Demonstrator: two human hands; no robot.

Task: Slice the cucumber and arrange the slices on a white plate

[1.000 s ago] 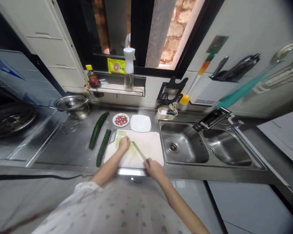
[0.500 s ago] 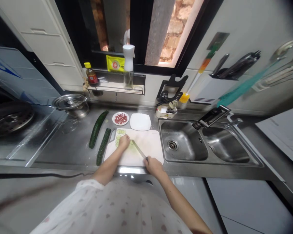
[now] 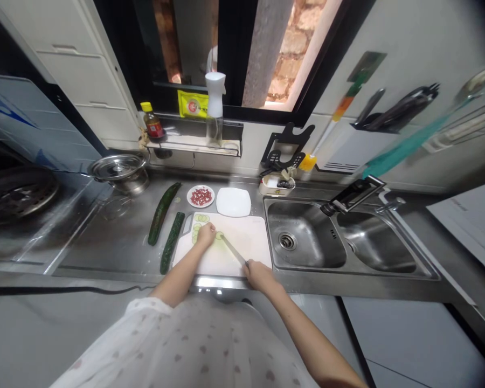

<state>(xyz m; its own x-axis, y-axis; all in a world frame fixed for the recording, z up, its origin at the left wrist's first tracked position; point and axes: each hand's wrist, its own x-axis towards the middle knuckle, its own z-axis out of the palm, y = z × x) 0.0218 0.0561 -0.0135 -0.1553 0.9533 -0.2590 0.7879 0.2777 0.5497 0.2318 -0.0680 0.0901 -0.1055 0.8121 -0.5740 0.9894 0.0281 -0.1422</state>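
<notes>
A white cutting board [image 3: 242, 237] lies on the steel counter in front of me. My left hand [image 3: 206, 235] rests curled on the board, pressing down on a cucumber piece that it mostly hides. Green cucumber slices [image 3: 200, 222] lie at the board's far left corner. My right hand [image 3: 258, 274] is closed round the handle of a knife [image 3: 233, 250], whose blade slants toward my left hand's fingers. Two cucumbers lie left of the board, a long cucumber [image 3: 163, 212] and a shorter cucumber [image 3: 171, 241].
Behind the board stand a small plate of red pieces [image 3: 200, 196] and an empty white plate [image 3: 233, 201]. A double sink [image 3: 307, 242] with a faucet [image 3: 353, 195] lies to the right. A steel pot [image 3: 119, 171] and stove sit left. Bottles stand on a shelf [image 3: 194, 143].
The view has shifted slightly. Both hands stay at the board, the right hand and knife sitting a little further right than before.
</notes>
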